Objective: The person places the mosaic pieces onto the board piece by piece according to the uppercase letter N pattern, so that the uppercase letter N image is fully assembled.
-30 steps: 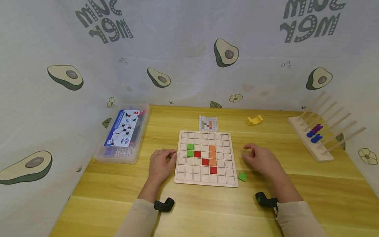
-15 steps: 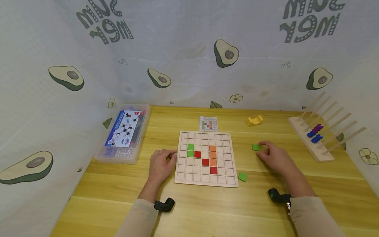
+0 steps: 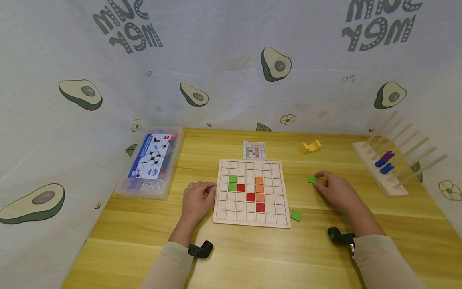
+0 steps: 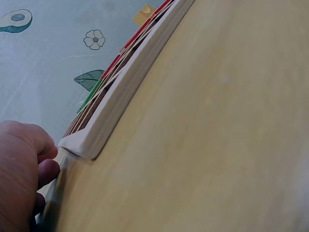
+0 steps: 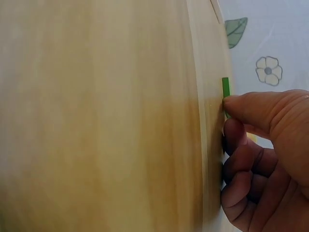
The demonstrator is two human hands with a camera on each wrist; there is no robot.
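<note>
A square wooden grid board (image 3: 231, 215) lies flat in the head view, with green, red and orange square tiles in some of its cells. My left hand (image 3: 196, 202) rests beside its left edge, fingers loosely bent and fingertips at the rim; the left wrist view shows them close to the board's corner. To the right of the board, my right hand (image 3: 335, 192) pinches the near edge of a green tile (image 3: 311, 179) between thumb and index finger, at the tabletop. In the right wrist view the thumb covers part of this tile (image 5: 225, 87).
Another green tile (image 3: 296, 215) lies by the board's lower right corner. Behind the board is a pattern card (image 3: 254, 151). A yellow curved block (image 3: 311, 147) stands at the back, a pegged wooden rack (image 3: 379, 172) at right, a clear plastic box (image 3: 149, 162) at left.
My right hand has moved to the right, and the green tile now shows at its fingertips. Thumb and index finger have come in on it. The left hand and the board have stayed put.
</note>
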